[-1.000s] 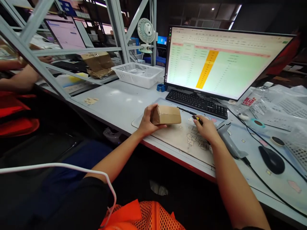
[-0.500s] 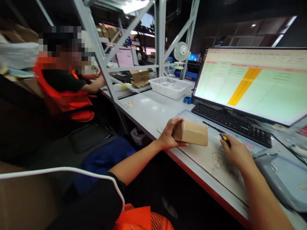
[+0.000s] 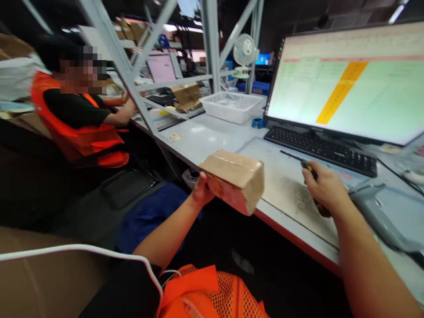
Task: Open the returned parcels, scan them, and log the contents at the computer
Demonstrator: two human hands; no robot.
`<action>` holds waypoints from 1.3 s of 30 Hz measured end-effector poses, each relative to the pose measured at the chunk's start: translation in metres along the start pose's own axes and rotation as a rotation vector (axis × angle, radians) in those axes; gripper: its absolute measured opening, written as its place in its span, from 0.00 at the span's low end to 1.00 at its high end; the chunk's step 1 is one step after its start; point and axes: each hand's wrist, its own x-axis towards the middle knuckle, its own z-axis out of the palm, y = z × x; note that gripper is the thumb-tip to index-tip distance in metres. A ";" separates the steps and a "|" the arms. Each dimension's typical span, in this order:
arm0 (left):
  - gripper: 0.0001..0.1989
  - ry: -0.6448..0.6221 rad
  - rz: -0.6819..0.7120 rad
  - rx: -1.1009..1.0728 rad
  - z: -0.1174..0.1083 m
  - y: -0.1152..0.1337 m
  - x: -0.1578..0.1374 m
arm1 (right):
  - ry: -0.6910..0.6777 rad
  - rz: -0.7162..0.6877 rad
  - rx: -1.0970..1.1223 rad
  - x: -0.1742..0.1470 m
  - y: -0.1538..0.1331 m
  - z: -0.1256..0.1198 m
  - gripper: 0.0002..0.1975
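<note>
My left hand [image 3: 202, 191] is closed around one end of a small brown cardboard box [image 3: 232, 170]. The box is held tilted over the table's front edge, its taped top up and a side with red print towards me. My right hand [image 3: 326, 185] grips a black-and-yellow handled tool [image 3: 313, 172] that looks like a utility knife; its blade cannot be made out. This hand is above the worn mat [image 3: 285, 194], apart from the box. Just beyond the tool lies a thin black rod [image 3: 289, 155], perhaps a pen.
A keyboard [image 3: 318, 150] and a monitor [image 3: 344, 84] stand behind my right hand. A white basket [image 3: 232, 108] and a blue tape roll [image 3: 257, 123] are further back. A grey device [image 3: 377, 216] sits at right. Left, beyond a metal frame [image 3: 115, 53], a person in an orange vest [image 3: 76, 137] sits.
My left hand has brought the box left and nearer to me and turned it, so the printed side shows. My right hand still grips the tool, whose handle shows more. The view has tilted down.
</note>
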 end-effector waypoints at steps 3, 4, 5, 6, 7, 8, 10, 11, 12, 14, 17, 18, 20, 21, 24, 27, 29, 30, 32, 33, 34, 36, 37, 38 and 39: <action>0.58 -0.037 -0.124 -0.075 0.000 -0.007 -0.003 | -0.202 -0.052 0.489 -0.009 -0.026 -0.015 0.26; 0.58 -0.044 -0.127 -0.084 0.002 -0.009 -0.001 | -0.313 -0.046 0.645 -0.013 -0.033 -0.018 0.27; 0.58 -0.047 -0.112 -0.080 0.005 -0.012 0.001 | -0.422 -0.035 0.778 -0.017 -0.039 -0.022 0.28; 0.58 -0.055 -0.085 -0.064 0.008 -0.014 0.004 | -0.519 -0.023 0.881 -0.021 -0.043 -0.024 0.28; 0.59 -0.066 -0.052 -0.041 0.011 -0.017 0.007 | -0.590 -0.015 0.958 -0.024 -0.046 -0.026 0.28; 0.59 -0.077 -0.015 -0.018 0.013 -0.020 0.011 | -0.639 -0.012 1.013 -0.027 -0.048 -0.027 0.28; 0.61 -0.087 0.060 0.015 0.017 -0.027 0.020 | -0.692 -0.017 1.084 -0.030 -0.050 -0.029 0.26; 0.61 -0.084 0.098 0.024 0.018 -0.031 0.024 | -0.703 -0.019 1.107 -0.030 -0.050 -0.029 0.26; 0.60 -0.076 0.136 0.029 0.018 -0.035 0.027 | -0.709 -0.018 1.122 -0.030 -0.050 -0.028 0.26; 0.58 -0.047 0.226 0.045 0.018 -0.045 0.033 | -0.703 -0.016 1.121 -0.028 -0.050 -0.027 0.25; 0.57 -0.002 0.362 0.090 0.017 -0.055 0.037 | -0.672 -0.032 1.078 -0.025 -0.048 -0.026 0.23; 0.57 0.009 0.396 0.100 0.017 -0.056 0.038 | -0.665 -0.039 1.068 -0.024 -0.047 -0.025 0.22; 0.56 0.015 0.438 0.105 0.018 -0.057 0.039 | -0.657 -0.042 1.062 -0.024 -0.046 -0.024 0.20; 0.56 0.015 0.453 0.108 0.018 -0.056 0.039 | -0.653 -0.040 1.063 -0.024 -0.046 -0.024 0.20; 0.56 0.022 0.488 0.136 0.020 -0.054 0.040 | -0.635 -0.019 1.068 -0.024 -0.046 -0.022 0.19; 0.56 0.016 0.497 0.147 0.021 -0.053 0.039 | -0.623 0.010 1.067 -0.024 -0.046 -0.021 0.19; 0.56 0.024 0.464 0.141 0.025 -0.051 0.038 | -0.624 0.031 1.054 -0.023 -0.046 -0.020 0.18; 0.56 0.041 0.419 0.130 0.027 -0.049 0.037 | -0.623 0.041 1.045 -0.023 -0.045 -0.020 0.18; 0.52 0.079 0.246 0.072 0.035 -0.042 0.035 | -0.608 0.064 1.031 -0.021 -0.043 -0.018 0.17; 0.48 0.080 0.113 0.021 0.040 -0.037 0.035 | -0.597 0.077 1.027 -0.021 -0.041 -0.018 0.17; 0.44 0.065 -0.030 -0.038 0.044 -0.031 0.035 | -0.584 0.090 1.023 -0.020 -0.039 -0.017 0.17; 0.38 0.004 -0.271 -0.144 0.053 -0.021 0.038 | -0.555 0.118 1.004 -0.018 -0.036 -0.016 0.18; 0.37 -0.027 -0.346 -0.177 0.056 -0.017 0.040 | -0.542 0.134 0.988 -0.017 -0.034 -0.016 0.18; 0.36 -0.048 -0.385 -0.195 0.059 -0.014 0.042 | -0.530 0.150 0.972 -0.016 -0.033 -0.016 0.18; 0.35 -0.060 -0.400 -0.201 0.060 -0.012 0.045 | -0.521 0.167 0.956 -0.016 -0.033 -0.016 0.18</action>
